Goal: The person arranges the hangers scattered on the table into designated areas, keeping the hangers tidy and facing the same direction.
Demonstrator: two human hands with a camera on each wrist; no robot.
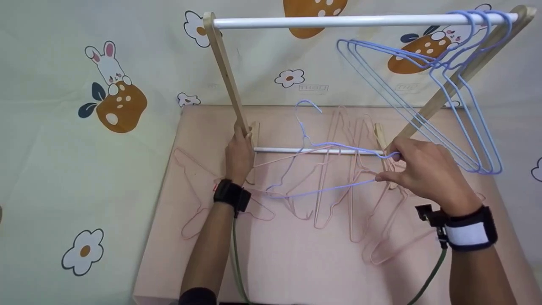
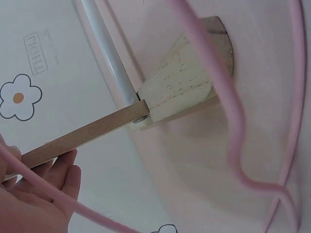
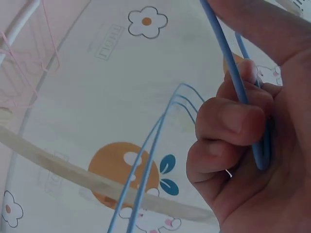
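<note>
My left hand [image 1: 239, 156] grips the lower part of the rack's left wooden post [image 1: 226, 76]; in the left wrist view its fingers [image 2: 65, 170] wrap under the post. A blue wire hanger [image 1: 364, 150] is held at one end by my right hand [image 1: 427, 169], its hook to the left and pointing up. The right wrist view shows curled fingers [image 3: 233, 121] around the hanger's narrow corner. Three more blue hangers [image 1: 458, 99] hang by their hooks from the right end of the white top bar [image 1: 322, 22].
Several pink hangers [image 1: 352, 190] lie overlapping on the pink-covered table [image 1: 305, 262], under and in front of the rack. A lower white bar [image 1: 313, 150] joins the rack's feet. Behind stands a pale wall covering [image 1: 254, 67] with rabbits and flowers. A green cable trails from each wrist.
</note>
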